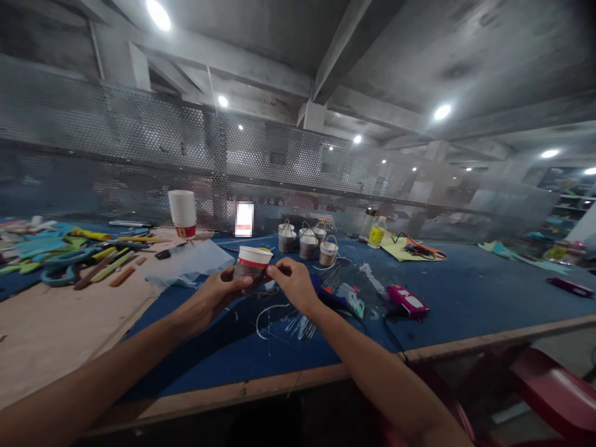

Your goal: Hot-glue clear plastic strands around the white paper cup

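Observation:
My left hand (222,287) and my right hand (292,282) together hold a small paper cup (252,262) above the blue table mat (465,298). The cup has a white rim, a red band and a brownish wrapped body. My left fingers curl round its left side. My right fingers pinch at its right side, near the rim. Beneath the hands lie a thin white wire loop (265,316) and several thin clear sticks (298,326). Several finished little cup baskets with handles (307,242) stand behind the cup.
A stack of white paper cups (182,212) stands at the back left. Scissors, coloured sticks and tools (69,257) lie at the left. A pink glue gun (407,301) with a cord lies to the right. Bottles (376,231) stand near a perforated metal screen (139,149).

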### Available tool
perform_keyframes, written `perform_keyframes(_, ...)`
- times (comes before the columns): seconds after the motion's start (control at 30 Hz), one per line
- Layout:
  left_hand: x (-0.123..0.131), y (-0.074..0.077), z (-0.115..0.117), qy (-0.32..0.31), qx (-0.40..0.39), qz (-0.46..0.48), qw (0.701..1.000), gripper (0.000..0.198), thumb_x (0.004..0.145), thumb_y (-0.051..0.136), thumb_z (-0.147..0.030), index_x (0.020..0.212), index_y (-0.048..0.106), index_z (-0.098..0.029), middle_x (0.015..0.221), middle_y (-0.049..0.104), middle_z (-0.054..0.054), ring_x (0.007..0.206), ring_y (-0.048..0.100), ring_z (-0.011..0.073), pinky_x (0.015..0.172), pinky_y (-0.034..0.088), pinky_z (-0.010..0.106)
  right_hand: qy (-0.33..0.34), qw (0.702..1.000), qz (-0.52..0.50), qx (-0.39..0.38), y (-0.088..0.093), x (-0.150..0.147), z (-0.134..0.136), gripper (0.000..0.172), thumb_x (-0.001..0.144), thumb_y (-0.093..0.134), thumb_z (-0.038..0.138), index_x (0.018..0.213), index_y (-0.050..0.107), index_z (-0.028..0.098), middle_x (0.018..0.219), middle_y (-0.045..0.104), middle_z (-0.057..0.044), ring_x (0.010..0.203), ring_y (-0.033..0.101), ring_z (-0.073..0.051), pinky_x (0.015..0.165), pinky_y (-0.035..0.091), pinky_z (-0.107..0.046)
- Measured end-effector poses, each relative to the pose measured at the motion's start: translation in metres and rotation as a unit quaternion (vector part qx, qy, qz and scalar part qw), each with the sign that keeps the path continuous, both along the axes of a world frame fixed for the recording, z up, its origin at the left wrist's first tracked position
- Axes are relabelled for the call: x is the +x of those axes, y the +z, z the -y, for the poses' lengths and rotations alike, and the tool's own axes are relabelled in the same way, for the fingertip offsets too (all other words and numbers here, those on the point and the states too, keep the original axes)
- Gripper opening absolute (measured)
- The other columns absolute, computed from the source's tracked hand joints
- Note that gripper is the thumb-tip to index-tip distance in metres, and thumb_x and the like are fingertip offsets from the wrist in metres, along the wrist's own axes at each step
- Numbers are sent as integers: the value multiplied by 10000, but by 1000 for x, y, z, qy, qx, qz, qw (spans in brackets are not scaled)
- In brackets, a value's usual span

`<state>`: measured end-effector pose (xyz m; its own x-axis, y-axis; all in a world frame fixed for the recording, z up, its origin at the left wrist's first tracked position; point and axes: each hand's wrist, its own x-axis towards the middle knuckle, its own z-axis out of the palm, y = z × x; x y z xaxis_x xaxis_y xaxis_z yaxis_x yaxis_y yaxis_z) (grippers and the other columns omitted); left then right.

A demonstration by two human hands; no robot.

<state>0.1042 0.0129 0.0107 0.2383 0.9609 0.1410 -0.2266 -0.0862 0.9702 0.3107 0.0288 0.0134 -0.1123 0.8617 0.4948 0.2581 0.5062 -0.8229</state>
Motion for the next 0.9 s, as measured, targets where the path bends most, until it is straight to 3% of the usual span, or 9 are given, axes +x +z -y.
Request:
perform_keyframes(0.3, -6, -5, -4, -49, -6, 3, 999, 486, 799, 947, -416, 1222, 862, -193, 1361, 816, 181, 1365, 703, 418, 1177, 545, 505, 18, 999, -14, -23, -2, 0, -4, 302, 904, 731, 458, 739, 676, 212, 758, 736, -6, 771, 693, -200, 772, 523, -300)
perform_keyframes(0.47, -9, -10, -9, -67, -21, 19, 997, 409, 887, 891, -366, 1240, 849, -166, 1357, 819, 176, 1315, 741, 348, 1084, 594, 378, 41, 997, -51, -44, -4, 1, -8, 294, 922, 747, 460, 786, 725, 199, 797, 793, -26, 814, 755, -216, 842, 559, -314)
perform_keyframes(0.7, -8, -11, -11, -58, -34, 64, 996, 367, 886, 901, -312, 1220, 846, -173, 1303, 841, 150, 1108, 806, 255, 920, 632, 288, 17, 999, -17, -27, -7, 2, -12, 258, 955, 728, 403, 814, 751, 188, 831, 799, -29, 840, 736, -199, 826, 524, -289)
perform_keyframes(0.9, -3, -10, -9, -46, -27, 57, 997, 392, 803, 960, -322, 1149, 860, -167, 1285, 846, 157, 1158, 797, 295, 921, 628, 307, 15, 1000, -7, -25, -8, 1, -10, 252, 966, 742, 398, 825, 758, 189, 833, 805, -31, 851, 752, -209, 828, 530, -297)
